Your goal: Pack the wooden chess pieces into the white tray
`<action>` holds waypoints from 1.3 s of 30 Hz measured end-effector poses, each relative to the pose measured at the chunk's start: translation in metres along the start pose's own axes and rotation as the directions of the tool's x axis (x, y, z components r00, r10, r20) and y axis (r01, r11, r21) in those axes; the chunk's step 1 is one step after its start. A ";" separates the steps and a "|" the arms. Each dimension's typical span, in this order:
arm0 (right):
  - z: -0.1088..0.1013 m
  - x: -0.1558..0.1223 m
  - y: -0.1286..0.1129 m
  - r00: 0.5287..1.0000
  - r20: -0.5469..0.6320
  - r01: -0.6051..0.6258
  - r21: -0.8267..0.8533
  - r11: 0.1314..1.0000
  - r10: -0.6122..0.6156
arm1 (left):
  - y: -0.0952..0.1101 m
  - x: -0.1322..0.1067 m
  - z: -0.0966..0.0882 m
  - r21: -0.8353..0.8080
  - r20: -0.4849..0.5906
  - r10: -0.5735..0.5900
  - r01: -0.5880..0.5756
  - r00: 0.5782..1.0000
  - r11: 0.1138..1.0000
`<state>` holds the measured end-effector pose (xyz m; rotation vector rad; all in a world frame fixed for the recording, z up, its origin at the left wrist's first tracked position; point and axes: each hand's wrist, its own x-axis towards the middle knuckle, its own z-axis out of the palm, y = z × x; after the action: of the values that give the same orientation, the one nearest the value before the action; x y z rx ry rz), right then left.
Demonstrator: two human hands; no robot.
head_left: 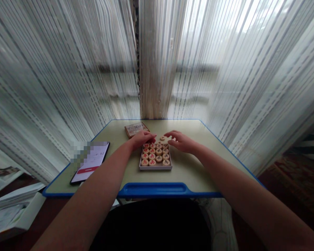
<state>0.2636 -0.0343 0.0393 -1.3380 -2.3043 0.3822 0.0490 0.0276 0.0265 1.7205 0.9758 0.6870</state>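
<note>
A shallow white box (155, 168) sits on the table in front of me, holding rows of round wooden Chinese chess pieces (152, 156) with red or black characters. My left hand (142, 138) is over the box's far left corner, fingers stretched to the right and a little apart. Across from it, my right hand (181, 142) hovers by the far right corner, its thumb and fingers spread with nothing visible between them. One loose chess piece (162, 138) lies beyond the box, near my right fingertips. Another piece (159, 142) shows partly at the box's far edge.
Behind my left hand lies a brown patterned box lid (136, 129). A tablet (90, 165) with a lit screen rests on the table's left side. The pale tabletop (199, 174) has a blue rim and a blue front groove (154, 189). Sheer curtains (157, 69) hang behind.
</note>
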 end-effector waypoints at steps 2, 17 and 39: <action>0.003 0.003 0.006 0.998 -0.043 0.045 -0.168 0.985 -0.053 | 0.001 -0.001 0.000 0.005 0.003 -0.011 0.011 1.000 1.000; 0.009 0.004 -0.009 0.962 -0.270 0.070 0.070 0.995 -0.048 | 0.005 -0.004 0.001 0.074 -0.023 0.025 -0.023 0.999 0.997; 0.009 -0.003 -0.028 0.917 -0.351 0.214 0.030 0.976 -0.190 | 0.030 -0.018 0.010 0.164 0.004 0.065 -0.065 0.998 0.984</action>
<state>0.2394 -0.0505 0.0432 -1.0264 -2.0850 0.1409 0.0561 0.0024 0.0515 1.9029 1.0038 0.6654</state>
